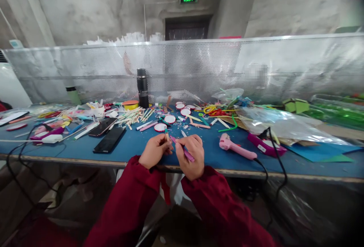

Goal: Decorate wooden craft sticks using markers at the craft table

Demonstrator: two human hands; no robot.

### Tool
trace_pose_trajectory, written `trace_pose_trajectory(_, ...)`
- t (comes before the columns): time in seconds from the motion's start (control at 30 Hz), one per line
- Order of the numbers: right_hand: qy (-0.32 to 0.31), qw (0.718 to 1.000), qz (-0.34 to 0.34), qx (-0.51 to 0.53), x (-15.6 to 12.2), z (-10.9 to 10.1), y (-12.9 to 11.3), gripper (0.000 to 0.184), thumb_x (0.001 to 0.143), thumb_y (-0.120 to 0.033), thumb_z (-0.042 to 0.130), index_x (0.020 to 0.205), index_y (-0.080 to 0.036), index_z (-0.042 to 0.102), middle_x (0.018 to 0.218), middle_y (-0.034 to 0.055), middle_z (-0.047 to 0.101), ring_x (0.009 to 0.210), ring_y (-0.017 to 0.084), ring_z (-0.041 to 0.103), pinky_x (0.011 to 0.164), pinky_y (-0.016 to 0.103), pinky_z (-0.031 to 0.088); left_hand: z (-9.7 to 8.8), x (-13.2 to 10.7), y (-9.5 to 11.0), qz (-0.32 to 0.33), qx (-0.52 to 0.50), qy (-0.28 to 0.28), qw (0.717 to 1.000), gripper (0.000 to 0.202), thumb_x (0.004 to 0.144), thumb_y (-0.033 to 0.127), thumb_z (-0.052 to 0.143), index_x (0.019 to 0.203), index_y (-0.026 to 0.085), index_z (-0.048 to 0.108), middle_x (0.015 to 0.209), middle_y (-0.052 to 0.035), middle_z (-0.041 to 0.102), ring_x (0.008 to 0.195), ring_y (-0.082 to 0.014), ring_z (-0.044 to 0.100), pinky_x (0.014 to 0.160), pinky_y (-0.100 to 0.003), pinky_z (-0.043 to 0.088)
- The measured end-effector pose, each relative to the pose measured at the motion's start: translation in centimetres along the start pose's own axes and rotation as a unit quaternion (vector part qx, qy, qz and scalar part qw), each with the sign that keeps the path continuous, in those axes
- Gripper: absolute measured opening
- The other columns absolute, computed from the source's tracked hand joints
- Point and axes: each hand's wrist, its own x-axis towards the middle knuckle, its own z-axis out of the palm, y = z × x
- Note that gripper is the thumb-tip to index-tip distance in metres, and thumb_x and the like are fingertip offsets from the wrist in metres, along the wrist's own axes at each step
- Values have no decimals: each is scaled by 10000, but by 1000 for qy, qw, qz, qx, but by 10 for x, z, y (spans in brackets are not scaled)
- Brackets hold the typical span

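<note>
Close together above the front edge of the blue table are my two hands. My left hand is closed, pinching a narrow pale strip with a teal end that sticks up past the fingertips. Wrapped in the fingers of my right hand is a purple pen-shaped tool, its tip pointing toward the strip. Whether the tip touches the strip is too small to tell. Just beyond the hands lie a round white disc with a red rim and small scraps.
Two dark phones lie to the left, near a pile of pale sticks. A black bottle stands at the back. On the right are a pink corded glue gun, a purple box and plastic sheeting. A perforated metal screen borders the table.
</note>
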Motion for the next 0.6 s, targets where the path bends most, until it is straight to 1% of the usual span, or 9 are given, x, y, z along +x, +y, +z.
trace_pose_trajectory(0.13, 12, 1000, 0, -5, 0, 1, 1, 60, 873, -176, 573, 850, -228, 593, 792, -5, 695, 744, 156, 610, 844, 375, 418, 0, 0, -1, -1, 7, -7, 1000, 252, 841, 394, 615, 804, 150, 568, 713, 1, 619, 596, -112, 602, 552, -217, 474)
trace_pose_trajectory(0.23, -3, 1000, 3, -15, 0, 1, 1, 62, 869, -179, 588, 848, -234, 609, 804, -10, 707, 752, 155, 621, 879, 381, 409, 0, 0, -1, 8, 4, -13, 1000, 220, 840, 367, 613, 818, 151, 578, 707, 2, 621, 595, -114, 605, 565, -222, 481)
trace_pose_trajectory(0.4, -14, 1000, 3, -28, 0, 2, 1, 105, 848, -188, 616, 934, -243, 638, 894, 8, 727, 828, 176, 645, 886, 384, 419, 0, 1, 1, 16, 7, -7, 1000, 179, 828, 328, 616, 865, 153, 614, 693, 3, 626, 594, -121, 608, 570, -226, 477)
trace_pose_trajectory(0.6, 40, 999, -5, -25, -3, 5, 2, 87, 826, -168, 621, 860, -226, 567, 781, -1, 671, 751, 169, 621, 887, 392, 450, 1, 0, 2, 20, 22, -4, 1000, 169, 819, 322, 617, 790, 156, 607, 686, 2, 637, 575, -120, 595, 563, -230, 472)
